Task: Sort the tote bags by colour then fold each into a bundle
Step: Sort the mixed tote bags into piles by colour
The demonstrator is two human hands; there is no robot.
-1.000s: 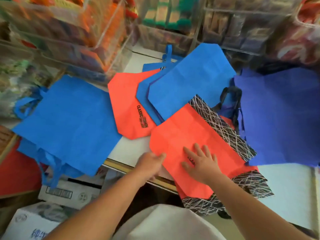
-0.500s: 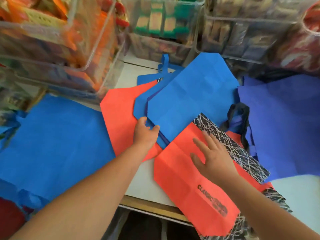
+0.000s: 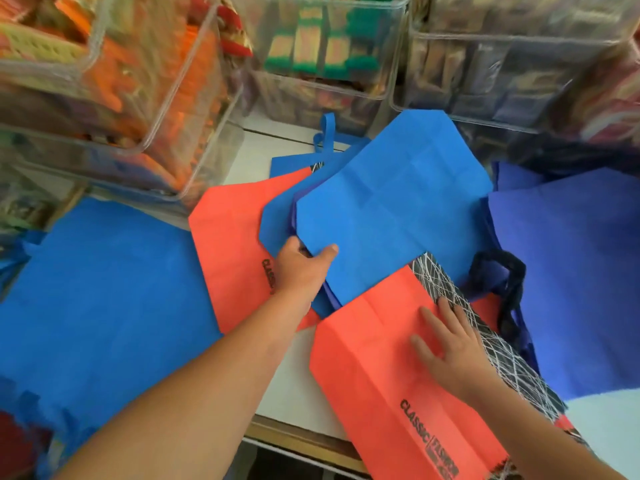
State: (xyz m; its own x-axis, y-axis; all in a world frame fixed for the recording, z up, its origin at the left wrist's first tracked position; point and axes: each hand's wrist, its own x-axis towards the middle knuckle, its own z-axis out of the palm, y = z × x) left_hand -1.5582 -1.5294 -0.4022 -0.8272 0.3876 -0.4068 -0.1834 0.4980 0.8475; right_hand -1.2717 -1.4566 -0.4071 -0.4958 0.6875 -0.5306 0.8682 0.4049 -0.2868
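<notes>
Flat tote bags overlap on a white table [image 3: 298, 386]. My left hand [image 3: 301, 268] pinches the near corner of a light blue bag [image 3: 388, 213] in the middle, thumb on top, fingers underneath. My right hand [image 3: 450, 348] lies flat with spread fingers on an orange bag [image 3: 377, 358] printed CLASSIC, which covers a black bag with white scribble lines [image 3: 443, 282]. Another orange bag [image 3: 232, 244] lies to the left, partly under the blue ones. A large light blue bag [image 3: 104, 299] lies at far left, and a darker blue-violet bag [image 3: 571, 271] at right.
Clear plastic bins [image 3: 145, 109] full of colourful goods stand along the back of the table, close to the bags. A black handle loop [image 3: 509, 282] sticks up between the scribble bag and the violet bag. The table's wooden front edge [image 3: 304, 441] runs below my arms.
My left hand has gone from the near orange bag's edge up to the middle blue bag's corner and taken hold of it. My right hand stays on the orange bag.
</notes>
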